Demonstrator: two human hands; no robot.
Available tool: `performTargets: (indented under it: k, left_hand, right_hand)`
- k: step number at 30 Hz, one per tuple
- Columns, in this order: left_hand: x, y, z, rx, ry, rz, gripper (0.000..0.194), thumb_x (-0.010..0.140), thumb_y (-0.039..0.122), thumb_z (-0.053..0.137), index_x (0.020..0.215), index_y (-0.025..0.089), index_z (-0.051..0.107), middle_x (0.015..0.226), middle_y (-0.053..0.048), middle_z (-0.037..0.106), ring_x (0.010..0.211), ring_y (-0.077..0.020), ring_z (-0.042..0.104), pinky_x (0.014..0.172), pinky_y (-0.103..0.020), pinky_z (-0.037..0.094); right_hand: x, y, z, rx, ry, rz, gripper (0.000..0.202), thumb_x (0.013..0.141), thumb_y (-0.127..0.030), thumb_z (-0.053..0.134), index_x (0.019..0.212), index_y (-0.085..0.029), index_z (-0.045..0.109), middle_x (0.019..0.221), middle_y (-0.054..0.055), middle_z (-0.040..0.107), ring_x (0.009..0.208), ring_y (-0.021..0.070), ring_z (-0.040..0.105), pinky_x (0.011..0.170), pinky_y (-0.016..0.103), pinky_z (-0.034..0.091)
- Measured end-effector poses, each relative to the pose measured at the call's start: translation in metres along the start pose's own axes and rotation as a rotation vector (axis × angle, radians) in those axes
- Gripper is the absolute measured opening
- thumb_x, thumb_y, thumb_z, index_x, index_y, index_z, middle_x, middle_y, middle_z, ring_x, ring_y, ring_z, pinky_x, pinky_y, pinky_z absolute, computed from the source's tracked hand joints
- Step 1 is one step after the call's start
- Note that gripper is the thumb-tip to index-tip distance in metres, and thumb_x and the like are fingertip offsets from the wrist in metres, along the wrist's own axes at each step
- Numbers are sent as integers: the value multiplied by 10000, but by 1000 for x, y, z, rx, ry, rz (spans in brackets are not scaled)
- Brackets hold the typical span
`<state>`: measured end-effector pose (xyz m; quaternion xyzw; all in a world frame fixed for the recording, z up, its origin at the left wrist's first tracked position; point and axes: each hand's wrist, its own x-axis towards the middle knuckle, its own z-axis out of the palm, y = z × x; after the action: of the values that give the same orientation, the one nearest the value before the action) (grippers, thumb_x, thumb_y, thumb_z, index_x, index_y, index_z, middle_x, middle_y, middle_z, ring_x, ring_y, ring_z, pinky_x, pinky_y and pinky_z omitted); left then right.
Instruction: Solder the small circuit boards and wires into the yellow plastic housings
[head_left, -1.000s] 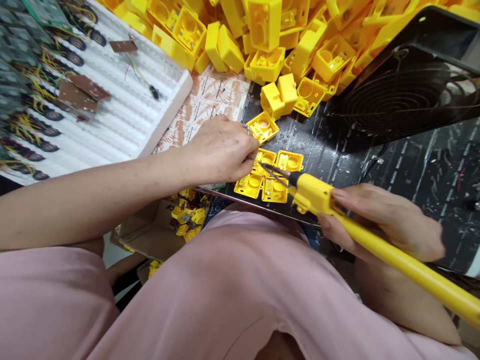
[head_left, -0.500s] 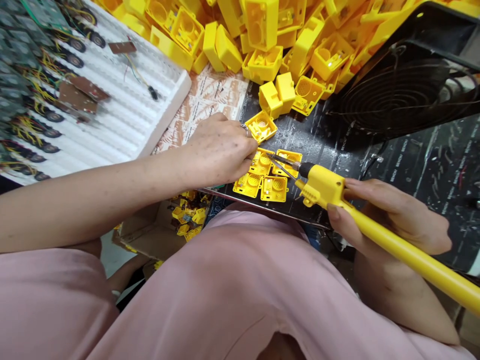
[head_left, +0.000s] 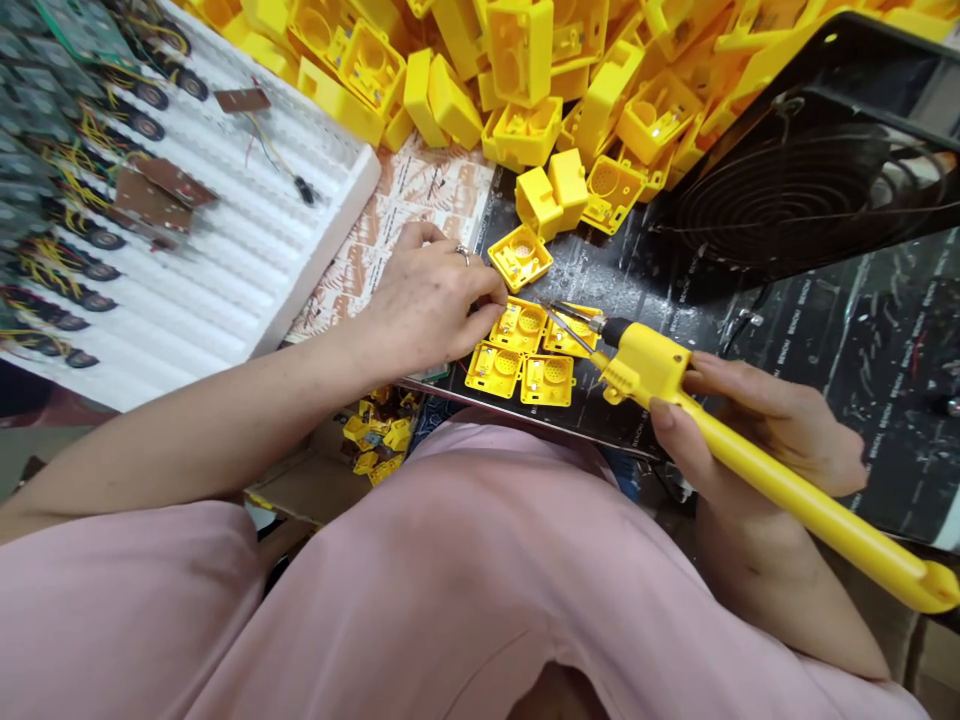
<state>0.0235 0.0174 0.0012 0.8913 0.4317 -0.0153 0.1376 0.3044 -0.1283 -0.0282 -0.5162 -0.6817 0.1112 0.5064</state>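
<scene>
In my right hand is a yellow soldering tool, its metal tip and a thin feed tube pointing left over the small open yellow cases. My left hand has its thumb and index finger pinched at the left edge of one case; anything between the fingertips is too small to make out. Another case lies partly under the tool tip. Two more, a left one and a right one, lie nearer my body. A separate case sits just beyond the group.
Many yellow housings are piled at the back. A black fan stands at the right. On the left, a white foam tray holds wired parts and brown boards. Below the table edge, a box holds yellow pieces.
My left hand has shifted slightly left, uncovering more of the separate case and the case beside its fingertips. The tool tip has moved a little right and up, off that case.
</scene>
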Motion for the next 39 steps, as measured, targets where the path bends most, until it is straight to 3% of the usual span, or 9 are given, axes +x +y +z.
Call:
performTargets:
  k: [4, 8, 14, 19, 22, 25, 31, 36, 39]
  left_hand:
    - [5, 3, 0, 28, -46, -36, 346, 992, 334, 521, 1037, 262, 856, 875, -25, 823, 948, -253, 766, 1134, -491, 517]
    - [7, 7, -3, 59, -85, -76, 359, 959, 337, 525, 1053, 250, 861, 866, -33, 823, 935, -254, 778, 1102, -453, 538]
    - [10, 8, -3, 76, -68, -60, 333, 944, 329, 553, 1033, 255, 865, 874, -30, 822, 975, -261, 795, 1071, -431, 552]
    - [14, 9, -5, 88, -108, -30, 351, 956, 321, 538, 1037, 264, 874, 868, -29, 815, 1012, -275, 811, 1051, -425, 557]
    - [15, 11, -8, 120, -131, -25, 366, 951, 309, 528, 1047, 254, 877, 879, -44, 817, 1019, -295, 820, 997, -415, 566]
    - [16, 13, -11, 149, -158, -34, 367, 947, 295, 526, 1042, 238, 875, 892, -63, 820, 1014, -312, 823, 951, -408, 567]
    - [16, 13, -16, 181, -183, 2, 350, 942, 289, 520, 1011, 236, 860, 857, -69, 803, 995, -318, 814, 922, -413, 565]
    - [17, 13, -14, 199, -180, 2, 359, 938, 297, 513, 1020, 236, 857, 878, -70, 809, 993, -310, 812, 921, -410, 569]
    - [16, 12, -14, 193, -178, -4, 375, 938, 307, 508, 1039, 237, 862, 901, -67, 820, 1003, -310, 813, 916, -406, 574]
  right_hand:
    - [11, -2, 7, 77, -7, -154, 381, 922, -150, 939, 1256, -254, 788, 875, 1, 841, 679, 201, 808, 528, 292, 661]
    - [19, -8, 8, -13, -117, -195, 284, 915, -118, 935, 1021, -234, 699, 824, -29, 808, 689, 163, 808, 565, 232, 646]
    - [28, -16, 10, -66, -179, -253, 238, 982, -114, 866, 996, -227, 658, 802, -40, 799, 704, 127, 798, 597, 201, 614]
    - [33, -21, 5, -134, -320, -299, 222, 997, -125, 861, 984, -219, 660, 860, -27, 808, 723, 108, 778, 684, 215, 632]
    - [34, -21, -2, -113, -375, -242, 159, 1055, -168, 803, 984, -227, 673, 852, -16, 795, 744, 121, 772, 704, 247, 630]
    - [32, -20, -6, -98, -361, -166, 151, 1088, -223, 774, 979, -245, 673, 852, -4, 788, 773, 136, 781, 705, 261, 616]
    - [28, -19, -3, -118, -254, -193, 226, 1004, -159, 857, 1040, -268, 663, 841, -49, 789, 702, 121, 754, 603, 249, 553]
    - [30, -17, 3, -77, -236, -200, 247, 980, -162, 891, 1050, -266, 678, 853, -43, 797, 701, 131, 765, 582, 246, 579]
    - [26, -10, 4, -45, -154, -215, 261, 964, -172, 907, 1123, -270, 725, 849, -34, 803, 700, 158, 778, 557, 264, 597]
